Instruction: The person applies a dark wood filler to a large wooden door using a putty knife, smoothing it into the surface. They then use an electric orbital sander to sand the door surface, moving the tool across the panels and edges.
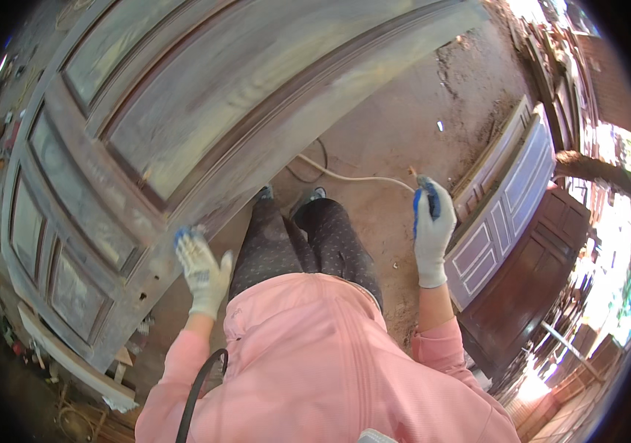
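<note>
A large panelled wooden door (286, 133), brown with pale dusty patches, lies slanted in front of me and to my left. My left hand (201, 272), in a white glove with blue fingertips, is at its near edge. The fingers are stretched out over the wood and the thumb stands apart; nothing shows in the hand. My right hand (433, 229), in a matching glove with a blue palm, is raised to the right, away from the door. Its fingers are bent together in a pinch. Whatever they may hold is too small to make out.
A pale cable or hose (356, 177) runs across the brown floor (404, 133) past my feet. Several panels lean at the right, among them a bluish-white door (503, 214) and a dark brown door (533, 273). Stacked wood strips (555, 88) stand behind them.
</note>
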